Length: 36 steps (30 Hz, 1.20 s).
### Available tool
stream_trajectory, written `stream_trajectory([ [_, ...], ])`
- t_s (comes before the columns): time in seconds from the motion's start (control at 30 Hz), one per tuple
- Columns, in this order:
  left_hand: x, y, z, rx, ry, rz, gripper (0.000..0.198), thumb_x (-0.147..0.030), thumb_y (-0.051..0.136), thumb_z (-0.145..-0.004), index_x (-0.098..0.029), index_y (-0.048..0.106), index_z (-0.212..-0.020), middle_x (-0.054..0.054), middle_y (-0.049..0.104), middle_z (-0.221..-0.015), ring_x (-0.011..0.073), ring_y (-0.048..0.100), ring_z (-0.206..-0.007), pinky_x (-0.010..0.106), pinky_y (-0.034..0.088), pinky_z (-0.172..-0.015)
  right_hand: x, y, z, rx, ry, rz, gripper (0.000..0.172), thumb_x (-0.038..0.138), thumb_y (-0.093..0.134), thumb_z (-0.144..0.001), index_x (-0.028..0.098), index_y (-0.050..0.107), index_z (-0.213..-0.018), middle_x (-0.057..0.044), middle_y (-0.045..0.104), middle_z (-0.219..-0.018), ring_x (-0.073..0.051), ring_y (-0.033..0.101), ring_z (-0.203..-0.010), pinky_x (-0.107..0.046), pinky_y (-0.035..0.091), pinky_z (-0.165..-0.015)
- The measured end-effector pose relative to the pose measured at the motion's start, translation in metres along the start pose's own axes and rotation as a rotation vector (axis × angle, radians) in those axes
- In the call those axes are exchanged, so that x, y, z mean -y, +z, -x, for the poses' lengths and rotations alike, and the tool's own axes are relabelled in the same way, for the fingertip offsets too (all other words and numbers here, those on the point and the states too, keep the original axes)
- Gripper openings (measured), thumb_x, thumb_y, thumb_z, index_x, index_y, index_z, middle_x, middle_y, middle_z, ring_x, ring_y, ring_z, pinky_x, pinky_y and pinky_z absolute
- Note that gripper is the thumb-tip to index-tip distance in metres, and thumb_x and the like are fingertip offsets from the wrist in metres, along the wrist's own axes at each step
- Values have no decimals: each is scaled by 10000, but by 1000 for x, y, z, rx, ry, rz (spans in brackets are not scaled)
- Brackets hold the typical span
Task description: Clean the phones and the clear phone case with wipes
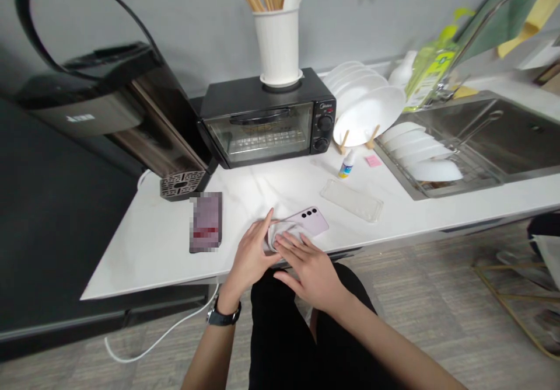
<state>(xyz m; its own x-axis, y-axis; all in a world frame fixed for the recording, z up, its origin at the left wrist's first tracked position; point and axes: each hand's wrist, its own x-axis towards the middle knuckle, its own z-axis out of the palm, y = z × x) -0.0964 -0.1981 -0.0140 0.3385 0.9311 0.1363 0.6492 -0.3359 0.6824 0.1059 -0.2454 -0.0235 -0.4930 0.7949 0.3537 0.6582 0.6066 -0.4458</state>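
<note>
A light purple phone (315,222) lies back side up near the counter's front edge, its several camera lenses at the far right end. My left hand (252,251) curves round the phone's left end, thumb on the near side and fingers on the far side. Over the phone's left part is a crumpled light grey cloth (286,227). My right hand (312,267) lies on the cloth with its fingers stretched out and its thumb apart. Beyond the phone rests a clear plastic case (352,201). A small white bottle (347,165) with a blue and yellow label stands further back.
A purple box-like item (206,222), partly pixelated, lies left on the white counter (144,250). Behind are a drink dispenser (144,110), a toaster oven (266,127) bearing a utensil holder (277,45), and racked plates (367,115). A pink note (373,160) lies near the sink (520,145).
</note>
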Motion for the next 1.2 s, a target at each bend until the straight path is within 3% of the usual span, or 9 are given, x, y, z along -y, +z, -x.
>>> stream_trajectory([
  [0.13,-5,-1,-1,-4,14,-11,1101,-305,870,-861,-370,189,-1724,57,682,-1451,284,611,-1351,469,448,-1183,-31,-26,24,-57,136,96,552,439,537,-1102,189,520,-1594,-108,567,-1613,-310,519,-1526,-572,445,-1256],
  [0.23,-2,-1,-4,2,5,-13,1131,-321,890,-845,-379,179,-1723,57,693,-1442,299,612,-1354,502,421,-1200,-47,-28,15,-107,217,179,599,453,550,-1091,122,521,-1589,-150,519,-1642,-372,466,-1556,-619,422,-1258],
  [0.4,4,0,-3,3,-11,-5,1098,-314,858,-861,-323,189,-1730,99,679,-1448,308,633,-1336,498,446,-1184,-17,2,-18,-44,90,80,744,598,587,-1045,76,528,-1571,-174,509,-1648,-367,458,-1562,-607,374,-1298],
  [0.53,1,-1,0,7,8,-5,1076,-269,828,-859,-323,196,-1729,94,663,-1468,292,632,-1337,460,482,-1154,9,6,-6,1,19,-15,731,609,593,-1041,142,505,-1596,-143,557,-1620,-314,498,-1542,-576,395,-1296],
  [0.67,-5,-2,-1,9,21,-7,1132,-316,873,-847,-342,165,-1730,78,682,-1459,299,615,-1366,489,439,-1195,-16,-18,23,-42,101,63,572,486,553,-1089,190,536,-1579,-121,583,-1600,-321,534,-1513,-607,432,-1262],
  [0.8,-5,-2,-3,10,16,-34,1153,-315,896,-834,-358,169,-1727,62,699,-1445,301,615,-1364,499,421,-1204,-46,-28,17,-122,218,206,589,450,537,-1096,126,519,-1588,-157,543,-1623,-396,500,-1528,-669,429,-1236],
  [1.03,3,1,-2,-5,21,-36,1035,-267,832,-869,-301,241,-1718,104,684,-1453,298,635,-1340,477,471,-1162,-2,10,-13,-28,44,56,693,568,587,-1055,100,539,-1563,-150,558,-1617,-341,480,-1551,-584,393,-1295],
  [1.1,2,2,-1,-8,30,-29,1043,-257,828,-872,-312,224,-1720,92,686,-1452,290,632,-1342,472,469,-1163,3,6,1,-9,13,23,654,538,582,-1065,143,521,-1582,-130,573,-1609,-312,499,-1541,-573,414,-1285],
  [1.2,-2,3,0,-11,32,-20,1115,-310,881,-849,-332,192,-1725,79,692,-1458,301,608,-1377,490,442,-1189,-19,-14,25,-27,51,61,575,467,556,-1091,213,504,-1604,-110,586,-1599,-315,532,-1516,-603,436,-1260],
])
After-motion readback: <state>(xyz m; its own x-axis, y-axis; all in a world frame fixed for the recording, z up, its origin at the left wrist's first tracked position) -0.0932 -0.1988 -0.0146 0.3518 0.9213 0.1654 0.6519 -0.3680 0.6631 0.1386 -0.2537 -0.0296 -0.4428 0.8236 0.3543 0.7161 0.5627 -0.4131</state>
